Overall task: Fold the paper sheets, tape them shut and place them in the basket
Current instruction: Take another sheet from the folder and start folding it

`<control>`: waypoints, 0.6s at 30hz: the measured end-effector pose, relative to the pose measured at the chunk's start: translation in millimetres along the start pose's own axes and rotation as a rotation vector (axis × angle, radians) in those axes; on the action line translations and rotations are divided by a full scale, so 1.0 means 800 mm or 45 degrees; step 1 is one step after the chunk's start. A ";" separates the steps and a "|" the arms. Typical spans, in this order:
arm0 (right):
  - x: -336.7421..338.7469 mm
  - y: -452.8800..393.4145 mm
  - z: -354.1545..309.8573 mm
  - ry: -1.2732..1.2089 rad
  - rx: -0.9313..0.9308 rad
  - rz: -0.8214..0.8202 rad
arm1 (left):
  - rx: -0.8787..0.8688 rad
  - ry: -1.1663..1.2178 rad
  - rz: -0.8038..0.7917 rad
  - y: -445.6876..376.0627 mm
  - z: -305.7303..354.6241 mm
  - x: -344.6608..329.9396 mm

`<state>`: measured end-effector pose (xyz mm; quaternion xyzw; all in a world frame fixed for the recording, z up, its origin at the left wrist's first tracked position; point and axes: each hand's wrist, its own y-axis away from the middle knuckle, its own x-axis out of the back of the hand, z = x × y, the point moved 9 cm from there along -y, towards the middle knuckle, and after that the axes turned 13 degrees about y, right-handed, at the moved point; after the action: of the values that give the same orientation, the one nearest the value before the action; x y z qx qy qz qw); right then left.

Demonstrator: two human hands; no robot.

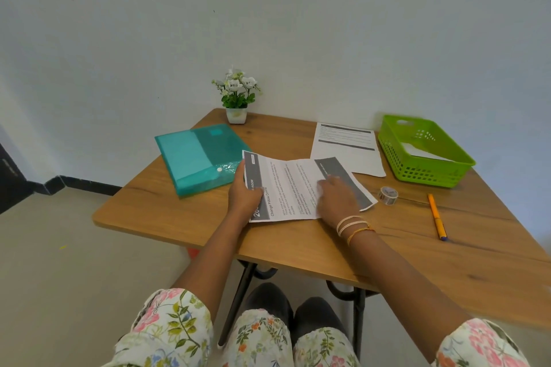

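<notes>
Paper comes first: the printed white sheet with grey bands (293, 188) lies lengthwise left-to-right on the wooden worktop (298, 247), under both hands. Its left end is pinched by the left hand (244, 194); the right hand (337, 201) is pressed flat, spread.

Bare bench (298, 250) lies open along the near edge and at the near right, past the orange pen (436, 216). The tape roll (388, 195) sits just right of the printed sheet (298, 188), in the lane toward the green basket (396, 155) at the far right. A teal folder (196, 155) fills the far left; a potted plant (237, 95) blocks the far corner.
</notes>
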<state>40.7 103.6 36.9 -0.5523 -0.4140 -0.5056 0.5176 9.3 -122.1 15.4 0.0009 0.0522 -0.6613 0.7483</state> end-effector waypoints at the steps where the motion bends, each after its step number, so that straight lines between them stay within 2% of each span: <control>1: -0.003 0.005 -0.015 -0.173 0.070 -0.020 | -0.031 -0.029 -0.004 0.002 0.002 -0.002; 3: -0.009 0.019 -0.052 -0.322 0.252 -0.078 | -0.065 -0.086 -0.008 0.004 0.006 -0.005; 6: -0.020 0.029 -0.085 -0.199 0.419 -0.101 | -0.090 -0.119 -0.027 0.003 0.009 -0.006; 10: -0.033 0.018 -0.063 -0.080 0.324 -0.160 | -0.082 -0.127 -0.037 0.002 0.007 -0.005; 18: -0.059 -0.015 0.041 -0.040 0.044 -0.298 | 0.017 -0.103 0.031 -0.003 -0.005 0.000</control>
<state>26.0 140.8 -6.2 -0.4991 -0.4923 -0.5466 0.4580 6.4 -121.8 11.9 -0.0199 0.0175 -0.6519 0.7579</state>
